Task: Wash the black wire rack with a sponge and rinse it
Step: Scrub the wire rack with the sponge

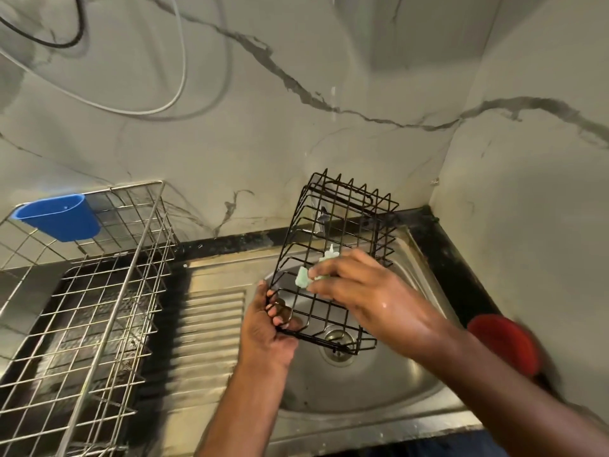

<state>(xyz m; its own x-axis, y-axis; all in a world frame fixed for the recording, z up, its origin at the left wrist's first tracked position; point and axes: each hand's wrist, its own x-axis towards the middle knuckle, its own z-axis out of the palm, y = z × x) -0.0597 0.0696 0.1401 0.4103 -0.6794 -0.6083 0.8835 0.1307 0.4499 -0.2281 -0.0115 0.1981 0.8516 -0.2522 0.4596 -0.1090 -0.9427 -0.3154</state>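
The black wire rack [342, 222] is held tilted above the round steel sink [379, 390], its far end raised toward the wall. My left hand [267, 328] grips the rack's near left corner, fingers curled through the wires. My right hand [356, 285] pinches a pale green sponge [304, 278] and presses it against the rack's wire side. The sink drain [337, 344] shows through the rack's lower end.
A silver wire dish drainer [85, 311] stands on the counter at the left, with a blue plastic cup [59, 217] hung on its back rail. The ribbed draining board [211, 328] lies beside the sink. A red round object [504, 344] sits at the right edge. Marble walls enclose the corner.
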